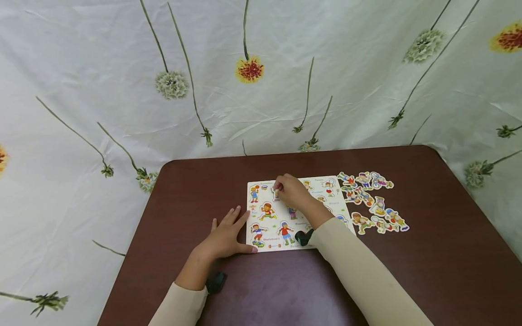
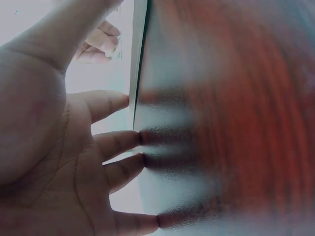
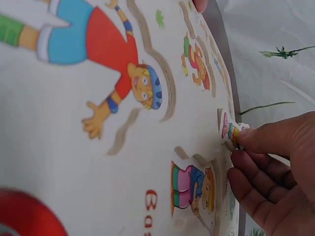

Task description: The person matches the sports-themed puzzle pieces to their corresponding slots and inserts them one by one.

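Observation:
A white puzzle board (image 1: 269, 231) with cut-out cartoon children doing sports lies on the brown table. My right hand (image 1: 292, 194) reaches over its upper part and pinches a small puzzle piece (image 3: 230, 130) between thumb and fingers, at a recess in the board. Much of that piece is hidden by the fingers. At the board's left side, my left hand (image 1: 223, 237) rests with fingers spread, its thumb at the lower left corner. In the left wrist view, the left hand's fingertips (image 2: 135, 137) touch the shiny tabletop.
Several loose puzzle pieces (image 1: 378, 206) lie in a cluster right of the board, some touching or overlapping. The dark brown table (image 1: 195, 194) has rounded far corners. Behind it hangs a pale cloth (image 1: 277, 104) printed with dandelions. Black wrist cameras show on both wrists.

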A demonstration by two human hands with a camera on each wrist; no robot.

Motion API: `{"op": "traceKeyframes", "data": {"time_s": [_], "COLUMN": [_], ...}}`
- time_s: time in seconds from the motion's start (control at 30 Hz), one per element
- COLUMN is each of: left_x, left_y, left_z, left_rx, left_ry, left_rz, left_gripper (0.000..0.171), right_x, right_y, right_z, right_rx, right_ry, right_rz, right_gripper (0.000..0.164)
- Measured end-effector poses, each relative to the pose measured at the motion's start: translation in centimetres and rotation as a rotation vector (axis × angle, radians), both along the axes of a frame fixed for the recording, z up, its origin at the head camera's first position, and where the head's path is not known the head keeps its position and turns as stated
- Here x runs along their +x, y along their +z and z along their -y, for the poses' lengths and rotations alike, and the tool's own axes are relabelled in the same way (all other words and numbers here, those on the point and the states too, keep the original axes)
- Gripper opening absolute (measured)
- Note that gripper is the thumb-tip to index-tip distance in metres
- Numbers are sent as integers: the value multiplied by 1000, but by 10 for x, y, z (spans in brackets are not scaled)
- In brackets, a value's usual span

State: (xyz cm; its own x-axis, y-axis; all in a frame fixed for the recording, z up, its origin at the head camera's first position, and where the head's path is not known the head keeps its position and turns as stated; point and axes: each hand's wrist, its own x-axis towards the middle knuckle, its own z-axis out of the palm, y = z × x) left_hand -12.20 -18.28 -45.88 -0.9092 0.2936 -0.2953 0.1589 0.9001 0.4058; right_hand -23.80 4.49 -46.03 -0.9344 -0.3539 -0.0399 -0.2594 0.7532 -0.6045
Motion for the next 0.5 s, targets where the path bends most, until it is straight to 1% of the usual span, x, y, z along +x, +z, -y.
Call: {"op": "traceKeyframes", "data": {"time_s": [0.27, 0.5], "left_x": [0, 0], "left_y": [0, -1], "left_z": [0, 0], "left_rx": [0, -15], "left_ry": [4, 6], "left_rz": [6, 0], "left_gripper": [106, 106], "right_x": [-5, -5], "right_y": [-4, -6], "right_z": [1, 2], "right_rx": [25, 10], "right_ry": [6, -8], "right_rz": [35, 64], "right_gripper": [5, 8]}}
